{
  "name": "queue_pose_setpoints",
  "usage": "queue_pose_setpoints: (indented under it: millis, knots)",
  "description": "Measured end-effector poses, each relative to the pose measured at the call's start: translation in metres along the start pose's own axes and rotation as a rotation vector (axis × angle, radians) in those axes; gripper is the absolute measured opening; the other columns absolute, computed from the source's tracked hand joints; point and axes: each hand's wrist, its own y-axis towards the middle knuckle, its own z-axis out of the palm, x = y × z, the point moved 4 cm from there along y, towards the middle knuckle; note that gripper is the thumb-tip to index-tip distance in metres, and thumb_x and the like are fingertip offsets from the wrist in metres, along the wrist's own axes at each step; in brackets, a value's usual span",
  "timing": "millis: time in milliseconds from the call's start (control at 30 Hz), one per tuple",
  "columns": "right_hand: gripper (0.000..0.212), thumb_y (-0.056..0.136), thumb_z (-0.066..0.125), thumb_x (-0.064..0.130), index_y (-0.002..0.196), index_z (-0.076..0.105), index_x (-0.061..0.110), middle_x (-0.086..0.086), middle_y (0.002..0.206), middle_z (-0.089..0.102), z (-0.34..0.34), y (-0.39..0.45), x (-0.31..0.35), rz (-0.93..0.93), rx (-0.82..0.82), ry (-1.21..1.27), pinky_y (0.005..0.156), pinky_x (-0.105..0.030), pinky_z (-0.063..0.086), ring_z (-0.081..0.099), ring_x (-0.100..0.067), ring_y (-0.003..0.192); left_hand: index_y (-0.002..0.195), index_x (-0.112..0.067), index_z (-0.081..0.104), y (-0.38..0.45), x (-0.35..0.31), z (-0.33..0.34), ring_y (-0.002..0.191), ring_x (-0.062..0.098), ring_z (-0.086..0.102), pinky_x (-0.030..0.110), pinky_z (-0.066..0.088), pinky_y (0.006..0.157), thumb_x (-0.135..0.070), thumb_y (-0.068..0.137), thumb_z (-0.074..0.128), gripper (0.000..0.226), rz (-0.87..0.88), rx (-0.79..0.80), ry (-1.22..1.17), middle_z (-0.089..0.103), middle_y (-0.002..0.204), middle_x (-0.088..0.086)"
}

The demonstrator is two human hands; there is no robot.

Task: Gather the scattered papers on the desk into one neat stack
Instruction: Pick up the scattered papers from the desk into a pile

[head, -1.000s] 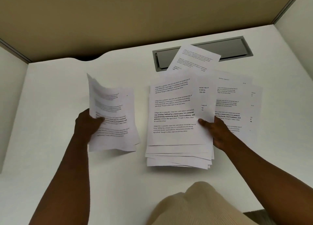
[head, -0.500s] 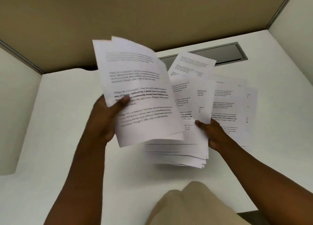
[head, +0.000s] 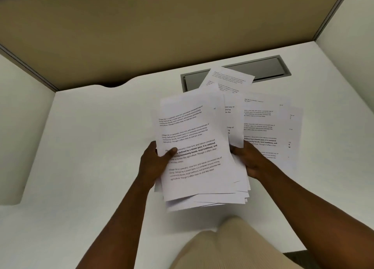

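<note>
A loose stack of printed white papers (head: 198,147) is held over the middle of the white desk (head: 91,147), its lower edges fanned out unevenly. My left hand (head: 155,163) grips the stack's left edge, thumb on the top sheet. My right hand (head: 249,159) holds the right side, fingers hidden under the sheets. Several more printed sheets (head: 271,127) lie overlapping on the desk to the right of the stack. One tilted sheet (head: 228,80) lies further back, partly over the grey cable hatch.
A grey cable hatch (head: 269,66) is set into the desk at the back. Tan partition panels (head: 162,25) close in the back, with white side walls left and right. My beige-clad knee (head: 226,246) shows below the desk's front edge.
My left hand has carried its sheets from the left over to the right and laid them on top of the stack. My right hand stayed on the stack's right side.
</note>
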Motion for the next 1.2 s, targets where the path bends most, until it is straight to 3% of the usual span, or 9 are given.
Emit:
queue_pose_setpoints:
  millis: [100, 200, 333, 433, 567, 733, 833, 1000, 1200]
  knots:
    - [0.072, 0.066, 0.085, 0.035, 0.130, 0.058, 0.014, -0.015, 0.126, 0.064, 0.004, -0.005, 0.004, -0.005, 0.059, -0.042, 0.096, -0.055, 0.049, 0.062, -0.034, 0.115, 0.116, -0.025, 0.060, 0.004, 0.002, -0.008, 0.105, 0.016, 0.065, 0.040, 0.053, 0.094, -0.064, 0.072, 0.073, 0.060, -0.015, -0.046, -0.007, 0.068, 0.116, -0.003]
    - [0.077, 0.057, 0.090, 0.038, 0.124, 0.062, 0.013, -0.015, 0.120, 0.068, 0.009, -0.008, 0.006, 0.007, 0.100, -0.062, 0.084, -0.047, 0.056, 0.067, -0.032, 0.107, 0.128, -0.022, 0.061, 0.009, 0.005, -0.010, 0.114, 0.021, 0.066, 0.045, 0.050, 0.102, -0.043, 0.082, 0.075, 0.053, -0.097, 0.145, -0.370, 0.070, 0.123, 0.000]
    - [0.036, 0.085, 0.069, 0.024, 0.119, 0.065, 0.013, -0.014, 0.112, 0.071, 0.022, -0.012, 0.014, -0.001, 0.084, -0.071, 0.076, -0.040, 0.058, 0.071, -0.027, 0.097, 0.132, -0.015, 0.059, 0.002, 0.006, -0.003, 0.114, 0.028, 0.067, 0.045, 0.054, 0.096, -0.015, 0.092, 0.062, 0.040, -0.200, 0.313, -0.628, 0.070, 0.124, 0.008]
    - [0.037, 0.095, 0.055, 0.036, 0.124, 0.061, 0.014, -0.006, 0.111, 0.071, 0.030, -0.015, 0.025, 0.012, -0.043, -0.131, 0.072, -0.032, 0.056, 0.070, -0.024, 0.095, 0.130, -0.013, 0.061, -0.001, 0.012, 0.001, 0.110, 0.030, 0.068, 0.043, 0.058, 0.088, -0.010, 0.088, 0.063, 0.041, -0.233, 0.324, -0.657, 0.070, 0.123, 0.012]
    - [0.064, 0.095, 0.040, 0.056, 0.148, 0.032, 0.023, 0.005, 0.144, 0.043, 0.022, -0.002, 0.035, -0.045, -0.310, -0.287, 0.105, -0.032, 0.039, 0.043, -0.022, 0.135, 0.130, -0.010, 0.060, 0.003, 0.019, 0.003, 0.109, 0.032, 0.068, 0.047, 0.056, 0.091, -0.007, 0.084, 0.066, 0.046, -0.273, 0.291, -0.692, 0.069, 0.123, 0.014]
    - [0.069, 0.090, 0.038, 0.065, 0.148, 0.034, 0.027, 0.010, 0.148, 0.038, 0.016, 0.008, 0.035, -0.027, -0.374, -0.298, 0.113, -0.036, 0.033, 0.040, -0.014, 0.133, 0.128, -0.010, 0.060, 0.008, 0.018, 0.003, 0.101, 0.031, 0.071, 0.045, 0.060, 0.081, -0.002, 0.085, 0.064, 0.044, -0.264, 0.241, -0.752, 0.072, 0.116, 0.013]
    - [0.050, 0.094, 0.035, 0.060, 0.119, 0.060, 0.026, 0.005, 0.116, 0.064, 0.015, 0.003, 0.039, 0.028, -0.331, -0.311, 0.089, -0.033, 0.051, 0.061, -0.015, 0.104, 0.132, -0.011, 0.057, 0.015, 0.019, 0.003, 0.109, 0.034, 0.068, 0.049, 0.058, 0.086, -0.004, 0.082, 0.065, 0.051, -0.242, 0.231, -0.828, 0.068, 0.124, 0.015]
    - [0.018, 0.095, 0.057, 0.032, 0.088, 0.066, 0.018, 0.001, 0.083, 0.067, -0.015, 0.004, 0.039, 0.001, -0.432, -0.285, 0.055, -0.023, 0.047, 0.061, -0.015, 0.071, 0.111, -0.014, 0.072, 0.020, 0.007, 0.005, 0.091, 0.023, 0.074, 0.037, 0.062, 0.071, -0.001, 0.098, 0.047, 0.031, -0.200, 0.228, -0.911, 0.075, 0.108, 0.010]
    - [0.013, 0.077, 0.072, 0.019, 0.079, 0.059, 0.016, -0.014, 0.096, 0.071, -0.107, 0.008, 0.023, 0.013, -0.829, -0.652, 0.087, -0.043, 0.055, 0.067, -0.029, 0.082, 0.092, -0.018, 0.081, 0.035, 0.006, 0.001, 0.092, 0.022, 0.075, 0.039, 0.061, 0.079, -0.008, 0.101, 0.047, 0.037, -0.211, 0.241, -0.947, 0.076, 0.106, 0.009]
